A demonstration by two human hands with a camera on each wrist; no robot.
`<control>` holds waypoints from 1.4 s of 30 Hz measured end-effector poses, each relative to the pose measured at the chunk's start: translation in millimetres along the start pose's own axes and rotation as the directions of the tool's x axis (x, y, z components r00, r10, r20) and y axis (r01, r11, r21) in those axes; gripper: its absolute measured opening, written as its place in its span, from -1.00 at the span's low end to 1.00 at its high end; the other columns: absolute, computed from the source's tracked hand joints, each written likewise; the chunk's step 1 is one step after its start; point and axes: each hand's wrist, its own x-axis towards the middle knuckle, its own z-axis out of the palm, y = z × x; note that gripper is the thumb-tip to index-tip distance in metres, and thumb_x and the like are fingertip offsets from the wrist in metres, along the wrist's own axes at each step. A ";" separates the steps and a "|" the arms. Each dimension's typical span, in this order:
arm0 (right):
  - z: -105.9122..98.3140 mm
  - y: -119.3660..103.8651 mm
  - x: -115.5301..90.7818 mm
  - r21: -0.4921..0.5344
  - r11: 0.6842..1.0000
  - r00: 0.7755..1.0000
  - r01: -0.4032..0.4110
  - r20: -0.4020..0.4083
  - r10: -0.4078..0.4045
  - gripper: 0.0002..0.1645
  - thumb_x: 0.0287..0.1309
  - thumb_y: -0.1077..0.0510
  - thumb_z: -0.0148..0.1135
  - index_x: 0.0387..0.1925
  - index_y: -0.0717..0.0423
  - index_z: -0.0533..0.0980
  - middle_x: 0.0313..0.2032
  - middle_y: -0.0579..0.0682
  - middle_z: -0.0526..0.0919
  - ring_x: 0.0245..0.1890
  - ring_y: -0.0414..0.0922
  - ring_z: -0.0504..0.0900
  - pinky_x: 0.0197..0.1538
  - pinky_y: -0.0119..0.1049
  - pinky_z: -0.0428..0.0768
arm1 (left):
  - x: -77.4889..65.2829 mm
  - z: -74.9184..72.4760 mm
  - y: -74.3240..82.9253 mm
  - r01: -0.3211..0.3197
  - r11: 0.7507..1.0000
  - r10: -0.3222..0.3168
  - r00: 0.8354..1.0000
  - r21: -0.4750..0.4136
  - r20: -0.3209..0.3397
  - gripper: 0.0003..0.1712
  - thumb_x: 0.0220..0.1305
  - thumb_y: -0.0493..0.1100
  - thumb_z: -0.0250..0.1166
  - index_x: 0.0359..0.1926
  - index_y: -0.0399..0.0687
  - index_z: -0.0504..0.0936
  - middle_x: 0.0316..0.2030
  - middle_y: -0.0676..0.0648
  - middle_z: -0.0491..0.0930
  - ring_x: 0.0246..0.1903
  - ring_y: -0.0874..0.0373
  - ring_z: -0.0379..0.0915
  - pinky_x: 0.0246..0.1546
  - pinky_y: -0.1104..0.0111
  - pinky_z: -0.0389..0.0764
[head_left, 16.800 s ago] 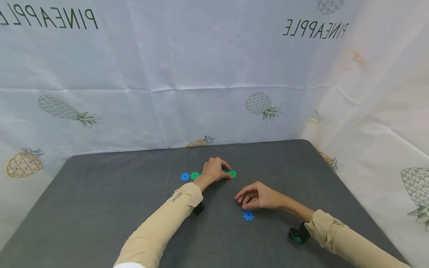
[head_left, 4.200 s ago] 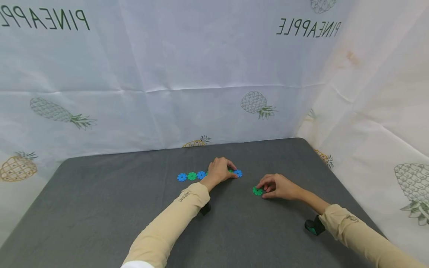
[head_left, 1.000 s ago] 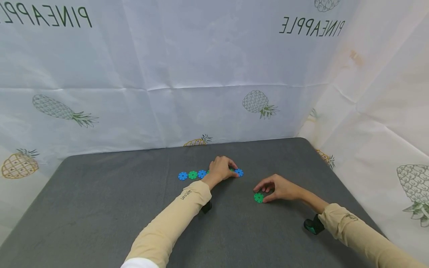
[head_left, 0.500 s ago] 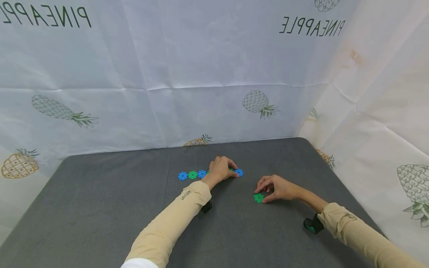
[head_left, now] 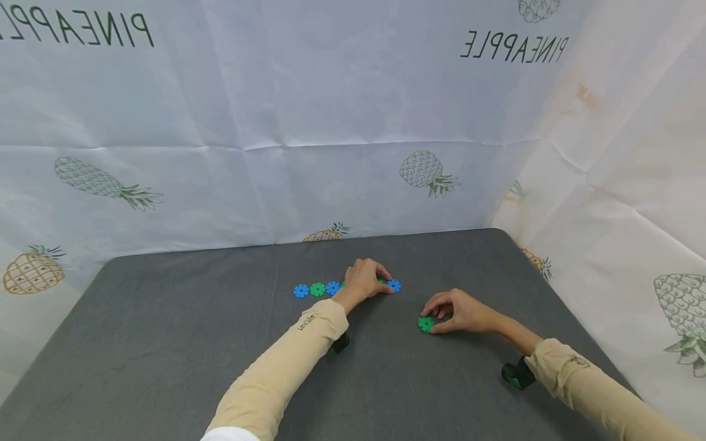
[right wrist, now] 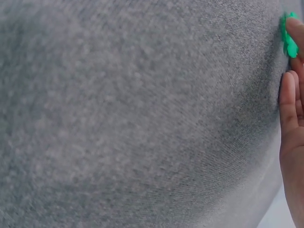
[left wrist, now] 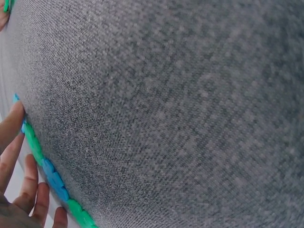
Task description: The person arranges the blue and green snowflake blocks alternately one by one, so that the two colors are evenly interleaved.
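Note:
A row of notched plastic discs, alternating blue and green, lies toward the back of the table. At its left end are a blue disc [head_left: 301, 291], a green disc [head_left: 317, 289] and another blue one [head_left: 333, 288]. My left hand [head_left: 361, 280] covers the middle of the row, its thumb and forefinger pinching the blue disc [head_left: 394, 286] at the right end. In the left wrist view, green and blue discs [left wrist: 55, 179] run linked beneath my fingers. To the right and nearer, my right hand [head_left: 460, 310] pinches a separate green disc [head_left: 425, 324] by its edge.
The grey cloth-covered table [head_left: 182, 343] reaches back to a white pineapple-print curtain [head_left: 331, 184], which also hangs along the right side. A black wrist camera [head_left: 517, 373] sits below the right cuff, and another [head_left: 341, 343] below the left.
Earlier, a green disc ended the row and a blue one lay by my right hand. Now blue ends the row and my right hand has a green disc. The last second shows only slight finger shifts.

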 end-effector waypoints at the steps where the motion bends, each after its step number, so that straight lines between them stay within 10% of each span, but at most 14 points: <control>1: -0.2 -0.7 -0.1 0.010 1.000 1.000 -0.002 -0.002 0.002 -0.68 0.10 0.16 0.39 -0.10 0.20 0.62 -0.15 0.06 0.65 -0.25 -0.14 0.60 -0.18 -0.35 0.62 | -0.1 0.1 -0.1 0.002 1.000 -0.002 1.000 0.000 0.000 -0.75 0.01 0.05 0.51 -0.24 0.18 0.77 -0.17 0.10 0.66 -0.02 0.04 0.44 0.08 0.08 0.40; 42: -21.8 10.4 8.4 0.097 0.993 0.990 -0.069 -0.116 0.080 -0.68 0.07 0.25 0.40 -0.12 0.32 0.63 -0.28 0.13 0.69 -0.34 -0.19 0.65 -0.27 -0.32 0.65 | -0.9 -0.6 0.9 0.004 1.000 -0.004 1.000 0.008 -0.004 -0.76 0.00 0.06 0.51 -0.26 0.20 0.78 -0.19 0.12 0.66 -0.10 0.10 0.48 0.01 0.14 0.44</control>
